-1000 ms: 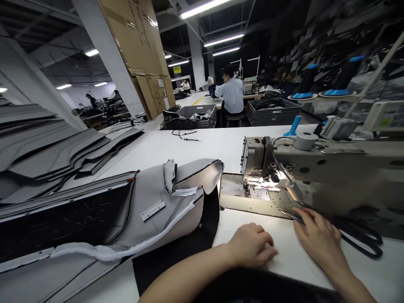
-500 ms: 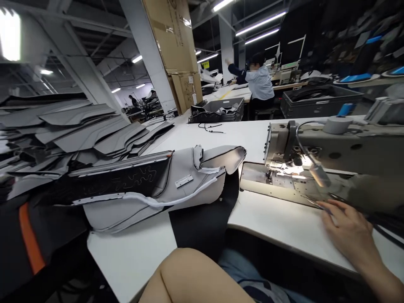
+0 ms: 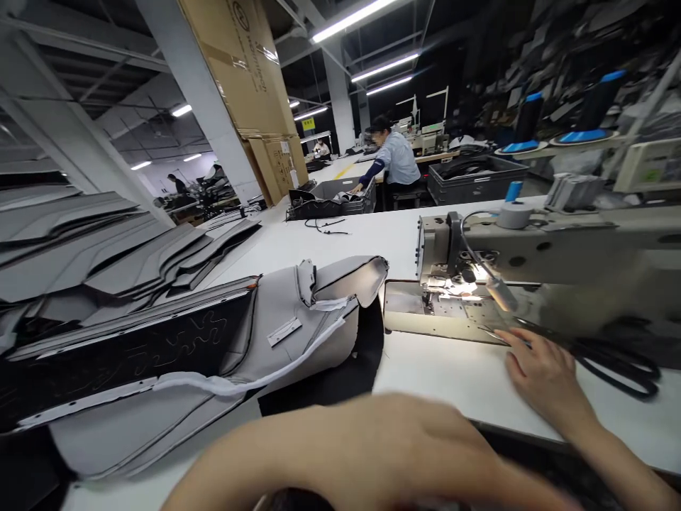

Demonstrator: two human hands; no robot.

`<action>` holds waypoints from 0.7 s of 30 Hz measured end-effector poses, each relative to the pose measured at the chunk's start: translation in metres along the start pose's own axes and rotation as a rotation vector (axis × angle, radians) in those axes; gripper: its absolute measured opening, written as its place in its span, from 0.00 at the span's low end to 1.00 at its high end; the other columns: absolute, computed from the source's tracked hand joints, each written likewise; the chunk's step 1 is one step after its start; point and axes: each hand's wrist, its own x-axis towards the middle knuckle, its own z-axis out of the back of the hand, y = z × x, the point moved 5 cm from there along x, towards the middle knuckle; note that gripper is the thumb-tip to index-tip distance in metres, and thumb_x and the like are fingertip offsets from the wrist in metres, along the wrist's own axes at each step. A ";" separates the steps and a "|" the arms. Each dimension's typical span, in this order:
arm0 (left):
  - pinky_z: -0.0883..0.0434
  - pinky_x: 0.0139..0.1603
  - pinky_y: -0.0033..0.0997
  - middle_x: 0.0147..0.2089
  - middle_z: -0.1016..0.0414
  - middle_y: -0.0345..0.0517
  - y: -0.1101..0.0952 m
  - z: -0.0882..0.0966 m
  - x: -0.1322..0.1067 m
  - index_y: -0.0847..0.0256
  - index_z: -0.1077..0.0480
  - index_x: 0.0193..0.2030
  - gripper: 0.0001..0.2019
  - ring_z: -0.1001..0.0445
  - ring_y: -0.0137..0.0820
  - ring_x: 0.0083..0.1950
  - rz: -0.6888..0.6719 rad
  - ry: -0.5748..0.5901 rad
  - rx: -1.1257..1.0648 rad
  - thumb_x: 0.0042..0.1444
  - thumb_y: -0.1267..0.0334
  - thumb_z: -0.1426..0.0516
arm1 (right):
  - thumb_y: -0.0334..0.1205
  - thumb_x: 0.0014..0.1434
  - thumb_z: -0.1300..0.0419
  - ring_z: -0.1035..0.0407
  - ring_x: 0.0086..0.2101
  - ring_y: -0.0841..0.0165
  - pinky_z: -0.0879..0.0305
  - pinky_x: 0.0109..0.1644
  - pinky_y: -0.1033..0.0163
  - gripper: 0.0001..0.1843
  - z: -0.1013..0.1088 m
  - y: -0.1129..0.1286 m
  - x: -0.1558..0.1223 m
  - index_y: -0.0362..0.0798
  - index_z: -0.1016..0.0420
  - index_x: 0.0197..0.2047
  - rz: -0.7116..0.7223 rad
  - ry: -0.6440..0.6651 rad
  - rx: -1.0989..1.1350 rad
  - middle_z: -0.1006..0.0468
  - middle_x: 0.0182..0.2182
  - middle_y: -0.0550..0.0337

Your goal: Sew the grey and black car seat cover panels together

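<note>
My right hand (image 3: 547, 376) is on the white table beside the sewing machine (image 3: 532, 248). Its thumb and fingers close around a slim, pointed metal tool (image 3: 494, 335), whose tips point left; its exact kind is unclear. Just right of that hand lie the black handles of large scissors (image 3: 622, 365). Close to the camera, my left hand (image 3: 394, 440) is raised across the bottom of the view, its fingers smeared by motion. Beyond it, a grey sewn cover piece (image 3: 266, 333) with white edging and a black panel drapes over the table, left of the lit needle area.
Stacked grey panels (image 3: 122, 248) fill the left side. Behind the table stand a dark crate (image 3: 367, 202), a second crate (image 3: 473, 186) and tall cardboard (image 3: 239, 71). A seated co-worker (image 3: 399, 160) reaches into the nearer crate. Thread cones (image 3: 529, 121) stand at right.
My left hand has come up into the lower view, where a bent limb filled the bottom before. The camera view has swung right. The co-worker's raised arm has come down to the crate.
</note>
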 end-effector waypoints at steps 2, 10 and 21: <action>0.37 0.56 0.37 0.53 0.30 0.48 0.025 0.025 0.006 0.47 0.40 0.62 0.23 0.32 0.40 0.53 0.071 -0.070 0.302 0.62 0.49 0.55 | 0.35 0.58 0.52 0.37 0.51 0.55 0.49 0.57 0.46 0.21 0.001 0.008 0.005 0.47 0.34 0.55 0.060 0.014 -0.046 0.33 0.52 0.46; 0.33 0.47 0.39 0.54 0.31 0.58 0.155 0.055 0.008 0.63 0.49 0.67 0.32 0.29 0.46 0.50 0.560 -0.118 0.849 0.61 0.49 0.50 | 0.36 0.60 0.51 0.49 0.59 0.48 0.60 0.59 0.35 0.26 -0.021 0.006 0.042 0.43 0.42 0.62 0.032 0.033 -0.218 0.36 0.54 0.38; 0.33 0.36 0.31 0.40 0.23 0.49 0.199 0.047 0.059 0.60 0.43 0.59 0.19 0.24 0.39 0.39 0.600 -0.017 0.504 0.62 0.64 0.56 | 0.38 0.58 0.54 0.35 0.43 0.48 0.61 0.55 0.30 0.15 -0.063 -0.014 0.082 0.40 0.31 0.42 -0.103 0.155 0.014 0.28 0.35 0.42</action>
